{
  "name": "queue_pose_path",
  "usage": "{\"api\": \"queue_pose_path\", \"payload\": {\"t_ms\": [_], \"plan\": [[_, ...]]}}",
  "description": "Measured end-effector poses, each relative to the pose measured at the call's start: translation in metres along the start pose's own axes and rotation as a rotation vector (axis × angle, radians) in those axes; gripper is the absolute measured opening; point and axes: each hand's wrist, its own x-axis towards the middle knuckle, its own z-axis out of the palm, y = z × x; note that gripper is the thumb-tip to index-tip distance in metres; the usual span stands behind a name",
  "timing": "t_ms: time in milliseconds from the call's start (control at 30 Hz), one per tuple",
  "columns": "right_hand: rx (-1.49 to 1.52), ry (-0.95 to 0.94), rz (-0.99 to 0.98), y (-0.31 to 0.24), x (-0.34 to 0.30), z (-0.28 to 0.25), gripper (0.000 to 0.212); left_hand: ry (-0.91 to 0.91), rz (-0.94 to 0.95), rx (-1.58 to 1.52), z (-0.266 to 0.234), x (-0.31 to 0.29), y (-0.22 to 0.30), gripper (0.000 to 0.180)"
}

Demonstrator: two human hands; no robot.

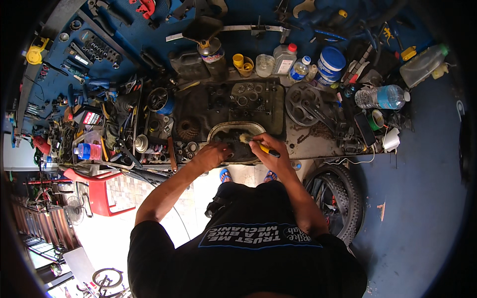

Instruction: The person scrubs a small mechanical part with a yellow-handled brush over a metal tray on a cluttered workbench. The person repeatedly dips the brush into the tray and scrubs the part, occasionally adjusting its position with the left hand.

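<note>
In front of me is a shallow basin (235,124) with a pale, grimy rim and a dark inside. My right hand (273,155) grips a brush (270,150) by its yellow and black handle. The light bristles hang over the middle of the basin, pointing left. My left hand (212,156) is at the basin's left side, its fingers curled together at the rim. Whatever they hold is too dark and small to name. Just beyond that hand sits a dark cassette of sprockets (188,130). Behind the basin, several small rings and parts lie on a dark mat (211,94).
To the right lie a crankset (304,104) and a chain (318,130). Bottles and a blue tub (331,62) line the back, beside a spray can (212,52). Tools crowd the left, with a wooden handle (172,154) near the edge. Bicycle tyres (343,203) stand below right.
</note>
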Motion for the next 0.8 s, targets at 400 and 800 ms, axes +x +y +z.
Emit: {"api": "queue_pose_path", "payload": {"t_ms": [400,800], "plan": [[0.012,0.028,-0.029,0.008,-0.004,-0.001,0.02,-0.038,0.099,0.051,0.003,0.011,0.008,0.033],[0.007,0.022,-0.004,0.009,-0.005,-0.001,0.021,-0.064,0.098,0.051,-0.001,0.018,0.004,0.02]]}}
